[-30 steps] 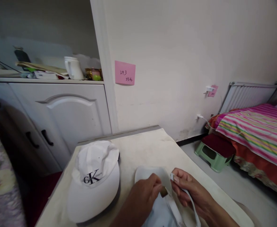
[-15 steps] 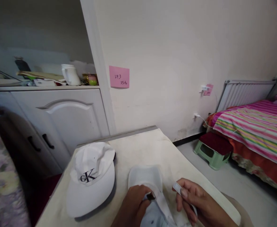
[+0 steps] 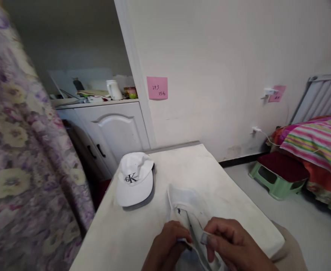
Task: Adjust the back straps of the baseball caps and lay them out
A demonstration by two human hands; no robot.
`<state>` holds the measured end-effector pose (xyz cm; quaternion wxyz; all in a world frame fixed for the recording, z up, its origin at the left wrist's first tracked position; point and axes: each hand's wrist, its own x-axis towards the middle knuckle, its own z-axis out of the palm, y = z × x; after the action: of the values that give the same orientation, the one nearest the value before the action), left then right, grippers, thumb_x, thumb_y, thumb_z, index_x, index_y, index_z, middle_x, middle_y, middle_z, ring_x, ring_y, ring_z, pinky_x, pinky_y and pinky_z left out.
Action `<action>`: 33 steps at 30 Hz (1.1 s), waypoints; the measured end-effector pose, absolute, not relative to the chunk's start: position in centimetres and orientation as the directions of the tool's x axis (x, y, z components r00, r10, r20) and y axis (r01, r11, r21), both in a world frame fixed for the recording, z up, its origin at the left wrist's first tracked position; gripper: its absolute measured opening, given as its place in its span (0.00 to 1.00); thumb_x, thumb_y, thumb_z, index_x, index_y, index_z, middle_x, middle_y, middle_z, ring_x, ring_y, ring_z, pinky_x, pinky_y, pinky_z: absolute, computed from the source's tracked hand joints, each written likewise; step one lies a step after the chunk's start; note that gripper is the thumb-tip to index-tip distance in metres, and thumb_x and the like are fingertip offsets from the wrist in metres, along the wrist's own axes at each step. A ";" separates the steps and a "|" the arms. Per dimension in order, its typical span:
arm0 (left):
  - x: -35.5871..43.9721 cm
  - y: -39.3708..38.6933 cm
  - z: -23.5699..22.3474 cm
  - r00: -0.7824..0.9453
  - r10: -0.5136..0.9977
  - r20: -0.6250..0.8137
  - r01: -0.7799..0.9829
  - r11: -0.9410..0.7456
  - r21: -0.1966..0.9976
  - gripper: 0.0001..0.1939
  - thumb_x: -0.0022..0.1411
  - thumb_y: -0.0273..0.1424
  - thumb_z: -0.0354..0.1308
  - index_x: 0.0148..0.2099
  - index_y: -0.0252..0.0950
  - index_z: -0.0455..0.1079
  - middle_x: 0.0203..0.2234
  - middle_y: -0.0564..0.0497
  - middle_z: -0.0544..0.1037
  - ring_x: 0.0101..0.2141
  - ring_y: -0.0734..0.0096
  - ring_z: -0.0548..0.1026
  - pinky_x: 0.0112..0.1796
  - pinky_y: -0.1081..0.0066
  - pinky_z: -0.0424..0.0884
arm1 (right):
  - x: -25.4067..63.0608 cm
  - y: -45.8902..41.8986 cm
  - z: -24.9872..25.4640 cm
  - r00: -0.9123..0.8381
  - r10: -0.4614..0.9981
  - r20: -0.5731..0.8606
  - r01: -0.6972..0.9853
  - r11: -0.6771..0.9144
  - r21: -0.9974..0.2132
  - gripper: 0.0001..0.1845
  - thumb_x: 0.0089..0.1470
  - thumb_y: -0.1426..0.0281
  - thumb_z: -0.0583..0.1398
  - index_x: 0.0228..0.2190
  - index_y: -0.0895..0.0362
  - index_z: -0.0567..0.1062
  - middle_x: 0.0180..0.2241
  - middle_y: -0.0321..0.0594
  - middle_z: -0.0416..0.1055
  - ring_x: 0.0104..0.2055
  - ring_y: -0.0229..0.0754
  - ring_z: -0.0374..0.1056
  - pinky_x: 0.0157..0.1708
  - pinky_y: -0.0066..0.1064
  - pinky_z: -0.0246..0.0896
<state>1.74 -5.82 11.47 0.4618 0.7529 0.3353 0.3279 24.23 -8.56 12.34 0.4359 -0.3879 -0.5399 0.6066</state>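
A pale cap (image 3: 186, 196) lies upside down at the near part of the table, its brim pointing away from me and its inside partly showing. My left hand (image 3: 167, 244) is closed on the cap's back edge, beside a small dark piece that may be a buckle. Between thumb and fingers of my right hand (image 3: 231, 242) is pinched the light end of the cap's strap (image 3: 205, 237), close to my left fingers. A white cap (image 3: 134, 178) with black letters sits farther off to the left, untouched. The lower part of the pale cap is hidden by my hands and the frame edge.
The caps are on a cloth-covered table (image 3: 182, 162). A floral curtain (image 3: 27, 150) hangs at left, before a white cabinet (image 3: 117, 128) with a jug (image 3: 114, 90). On the right are a green stool (image 3: 278, 175) and a bed (image 3: 320, 139).
My right hand has brought the strap end leftward, nearer my left hand. The pale cap is tilted more, showing its inside. The view has swung left and drawn back.
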 end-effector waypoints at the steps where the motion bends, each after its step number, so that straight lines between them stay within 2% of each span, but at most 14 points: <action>1: 1.7 -6.4 11.5 0.556 0.820 0.139 0.232 -0.313 0.921 0.09 0.72 0.36 0.49 0.43 0.44 0.71 0.39 0.53 0.74 0.43 0.67 0.73 0.46 0.71 0.65 | 24.1 -8.8 12.2 -0.312 0.950 -0.001 -0.088 -0.030 -0.996 0.22 0.56 0.50 0.63 0.29 0.58 0.78 0.21 0.34 0.71 0.14 0.26 0.50 0.13 0.23 0.39; 4: 1.8 -7.8 11.4 0.518 0.855 0.038 0.335 -0.244 0.910 0.11 0.72 0.38 0.49 0.46 0.45 0.72 0.41 0.53 0.76 0.44 0.66 0.72 0.47 0.70 0.63 | 23.9 -9.1 11.6 -0.271 0.962 -0.022 -0.019 -0.028 -0.999 0.23 0.56 0.49 0.62 0.27 0.58 0.77 0.19 0.30 0.64 0.15 0.28 0.50 0.13 0.24 0.41; 7: 2.4 -8.1 11.3 0.433 0.901 0.026 0.357 -0.198 0.913 0.13 0.71 0.41 0.49 0.44 0.41 0.71 0.37 0.53 0.76 0.40 0.65 0.71 0.44 0.69 0.63 | 24.0 -9.2 10.9 -0.262 0.964 -0.036 -0.008 -0.039 -0.999 0.22 0.56 0.49 0.62 0.29 0.57 0.75 0.18 0.27 0.58 0.16 0.30 0.49 0.15 0.24 0.42; 9: 3.0 -7.9 11.3 0.376 0.926 0.029 0.333 -0.164 0.928 0.15 0.69 0.43 0.50 0.40 0.38 0.70 0.33 0.53 0.74 0.36 0.66 0.70 0.40 0.69 0.63 | 24.2 -9.2 10.6 -0.287 0.958 0.009 -0.013 0.005 -1.000 0.21 0.56 0.50 0.61 0.30 0.57 0.75 0.20 0.29 0.60 0.19 0.32 0.52 0.18 0.25 0.46; 12: 3.9 -7.3 11.6 0.342 0.940 -0.004 0.274 -0.096 0.957 0.18 0.66 0.46 0.55 0.35 0.36 0.69 0.27 0.55 0.69 0.31 0.68 0.66 0.35 0.71 0.62 | 24.7 -9.2 10.1 -0.299 0.948 0.108 0.026 0.121 -0.992 0.20 0.58 0.52 0.61 0.30 0.56 0.76 0.27 0.35 0.69 0.29 0.39 0.63 0.31 0.29 0.58; 15: 4.4 -7.1 11.7 0.387 0.922 -0.028 0.214 -0.060 0.975 0.18 0.65 0.47 0.56 0.35 0.36 0.69 0.26 0.55 0.69 0.31 0.69 0.66 0.34 0.72 0.62 | 24.9 -9.1 9.7 -0.267 0.961 0.070 0.081 0.094 -0.992 0.20 0.58 0.52 0.60 0.29 0.56 0.76 0.26 0.35 0.70 0.31 0.42 0.64 0.33 0.31 0.57; 19: 4.3 -7.5 11.4 0.444 0.895 0.038 0.263 -0.171 0.950 0.15 0.67 0.44 0.56 0.38 0.37 0.74 0.32 0.52 0.74 0.37 0.65 0.71 0.39 0.69 0.64 | 25.0 -8.8 9.7 -0.236 0.969 0.067 0.079 0.088 -0.993 0.21 0.58 0.50 0.59 0.28 0.56 0.77 0.27 0.37 0.72 0.33 0.44 0.66 0.34 0.33 0.58; 23: 3.4 -8.1 11.1 0.482 0.842 0.243 0.279 -0.411 0.868 0.13 0.70 0.41 0.53 0.40 0.42 0.76 0.40 0.49 0.76 0.45 0.61 0.72 0.48 0.64 0.63 | 24.6 -8.7 9.6 -0.266 0.956 0.121 0.115 0.156 -0.981 0.19 0.59 0.53 0.59 0.27 0.54 0.77 0.26 0.36 0.70 0.31 0.42 0.66 0.33 0.32 0.57; 25: 2.9 -8.4 11.0 0.453 0.837 0.307 0.356 -0.486 0.798 0.12 0.70 0.39 0.52 0.41 0.44 0.76 0.44 0.49 0.76 0.47 0.60 0.70 0.49 0.62 0.62 | 24.4 -8.7 9.4 -0.296 0.942 0.161 0.133 0.208 -0.969 0.17 0.60 0.55 0.60 0.28 0.54 0.77 0.27 0.35 0.69 0.31 0.42 0.66 0.33 0.31 0.57; 30: 1.9 -8.9 10.8 0.421 0.835 0.354 0.543 -0.544 0.639 0.11 0.70 0.36 0.54 0.41 0.47 0.78 0.39 0.50 0.79 0.41 0.61 0.72 0.43 0.62 0.62 | 23.9 -8.7 8.9 -0.375 0.877 0.299 0.144 0.374 -0.916 0.12 0.62 0.62 0.59 0.32 0.53 0.78 0.28 0.36 0.71 0.31 0.41 0.68 0.32 0.31 0.59; 33: 1.7 -9.0 10.6 0.407 0.847 0.343 0.518 -0.523 0.676 0.08 0.69 0.34 0.56 0.42 0.46 0.78 0.37 0.52 0.82 0.38 0.64 0.76 0.43 0.64 0.63 | 23.7 -8.7 9.0 -0.413 0.842 0.347 0.150 0.439 -0.886 0.12 0.63 0.63 0.58 0.33 0.53 0.80 0.29 0.38 0.72 0.32 0.41 0.70 0.32 0.31 0.61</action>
<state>1.68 -8.97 10.55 0.2408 0.8034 0.4247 0.3409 23.70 -8.72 8.99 0.4239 -0.3375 -0.7345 0.4084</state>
